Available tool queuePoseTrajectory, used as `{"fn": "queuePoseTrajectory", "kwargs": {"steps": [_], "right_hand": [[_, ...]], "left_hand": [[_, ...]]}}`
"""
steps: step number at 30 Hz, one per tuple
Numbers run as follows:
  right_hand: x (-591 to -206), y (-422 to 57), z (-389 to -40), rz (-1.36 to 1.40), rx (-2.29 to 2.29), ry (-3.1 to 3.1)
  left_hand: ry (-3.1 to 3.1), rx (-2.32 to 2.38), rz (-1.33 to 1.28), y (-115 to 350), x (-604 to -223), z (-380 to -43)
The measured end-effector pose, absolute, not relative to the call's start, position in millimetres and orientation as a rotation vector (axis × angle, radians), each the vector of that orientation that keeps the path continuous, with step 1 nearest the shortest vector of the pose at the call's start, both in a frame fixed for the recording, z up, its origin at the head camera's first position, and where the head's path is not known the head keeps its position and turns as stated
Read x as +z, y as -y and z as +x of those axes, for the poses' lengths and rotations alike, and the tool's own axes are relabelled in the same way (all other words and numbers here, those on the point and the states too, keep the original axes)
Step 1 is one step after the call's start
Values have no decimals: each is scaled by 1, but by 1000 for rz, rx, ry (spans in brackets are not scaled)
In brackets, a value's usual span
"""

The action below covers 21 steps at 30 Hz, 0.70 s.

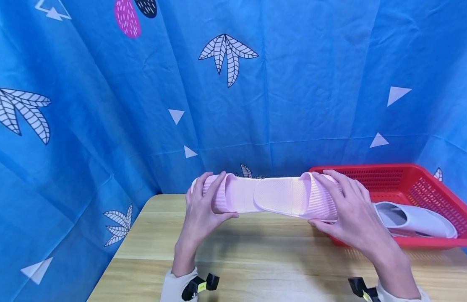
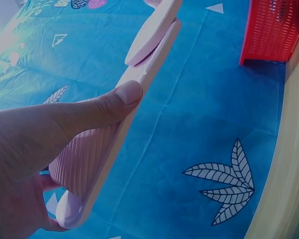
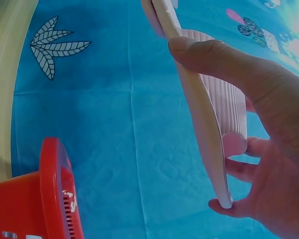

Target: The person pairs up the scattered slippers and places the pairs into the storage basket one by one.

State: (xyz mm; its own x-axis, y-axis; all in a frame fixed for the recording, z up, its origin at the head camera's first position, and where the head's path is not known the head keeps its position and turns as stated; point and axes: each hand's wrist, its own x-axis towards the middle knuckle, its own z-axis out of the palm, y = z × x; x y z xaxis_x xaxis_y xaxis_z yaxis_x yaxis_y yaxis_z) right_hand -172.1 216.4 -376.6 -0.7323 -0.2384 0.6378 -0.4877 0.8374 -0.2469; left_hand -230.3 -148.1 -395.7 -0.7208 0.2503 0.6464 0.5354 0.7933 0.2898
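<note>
Two pale pink slide slippers with ribbed straps are held up above the table, heel to heel. The left slipper is gripped at its strap end by my left hand, thumb along the near edge and fingers over the strap. My right hand grips the right slipper the same way. In the head view the right slipper's rounded heel overlaps the left one's. Seen from the left wrist, a thumb presses the left slipper's sole edge; the right wrist view shows the right slipper's sole side-on.
At the right of the wooden table stands a red perforated basket, partly behind my right hand. A pale lavender slipper lies in it. Behind the table hangs a blue patterned curtain.
</note>
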Motion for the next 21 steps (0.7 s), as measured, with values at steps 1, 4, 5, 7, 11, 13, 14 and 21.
{"fn": "queuePoseTrajectory", "kwargs": {"steps": [1,4,5,7,11,13,14,21], "right_hand": [[-376,-216,-172,527,537,2406],[-376,-215,-172,527,534,2409],[-376,-215,-172,528,533,2409],[-377,-214,-172,531,530,2411],[-377,-212,-173,544,526,2411],[-377,-212,-173,555,526,2405],[-377,-211,-173,561,525,2400],[-377,-207,-173,588,524,2385]], "left_hand": [[2378,-625,-581,148,-396,-230],[2375,-619,-587,147,-397,-231],[2374,-620,-590,146,-397,-230],[2376,-619,-592,145,-397,-230],[2381,-612,-590,143,-397,-229],[2384,-609,-589,142,-397,-228],[2384,-608,-589,141,-397,-228],[2393,-597,-592,136,-397,-228]]}}
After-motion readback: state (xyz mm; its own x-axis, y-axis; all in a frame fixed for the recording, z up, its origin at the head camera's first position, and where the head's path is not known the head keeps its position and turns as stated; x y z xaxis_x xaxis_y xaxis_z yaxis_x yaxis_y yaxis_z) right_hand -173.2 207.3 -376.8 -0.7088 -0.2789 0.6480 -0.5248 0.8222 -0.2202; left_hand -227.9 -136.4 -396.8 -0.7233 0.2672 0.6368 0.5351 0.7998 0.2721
